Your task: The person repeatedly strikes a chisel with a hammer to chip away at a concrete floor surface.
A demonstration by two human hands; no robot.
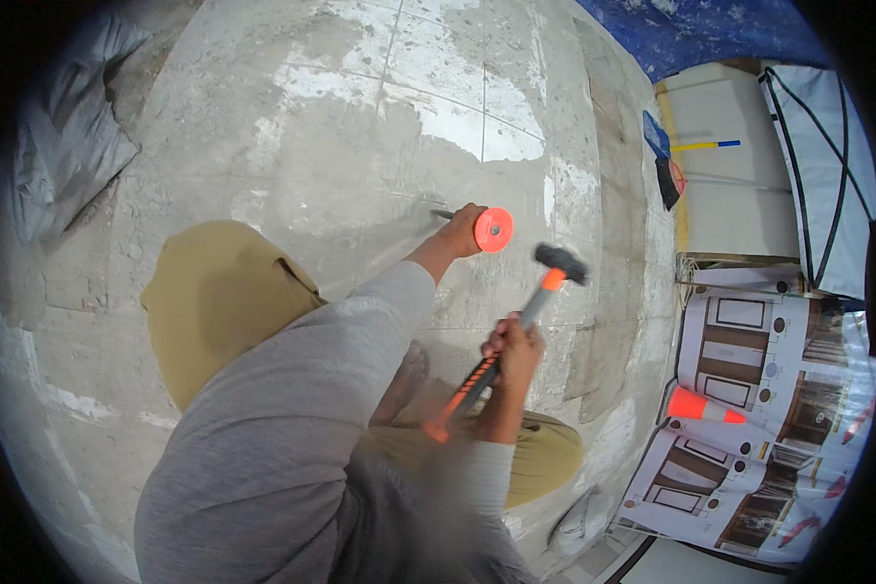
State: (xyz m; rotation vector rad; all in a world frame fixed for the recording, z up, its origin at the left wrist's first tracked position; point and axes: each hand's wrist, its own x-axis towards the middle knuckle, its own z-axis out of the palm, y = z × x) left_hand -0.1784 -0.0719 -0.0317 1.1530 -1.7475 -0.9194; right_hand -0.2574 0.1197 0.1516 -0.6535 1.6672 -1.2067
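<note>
My left hand (pixel 456 234) is closed around a chisel (pixel 493 231) with a round orange hand guard. Its dark tip shows past my fingers, low over or against the grey floor; contact cannot be made out. In my right hand (pixel 518 358) is a club hammer (pixel 535 300), gripped partway along its orange, black and grey handle. The dark hammer head hangs a little to the right of the chisel's guard and nearer to me, apart from it. Under both tools lies a dusty tiled floor (pixel 350 195), with whitish patches and faint joint lines.
Far right, a blue dustpan or brush (pixel 656 136) rests beside a yellow-and-blue stick (pixel 708 145). An orange cone (pixel 703 407) stands by printed sheets (pixel 720 355) along the right side. Grey sacking (pixel 68 146) lies far left, and a blue tarp (pixel 711 29) far right. My bent knee (pixel 219 292) rises at left.
</note>
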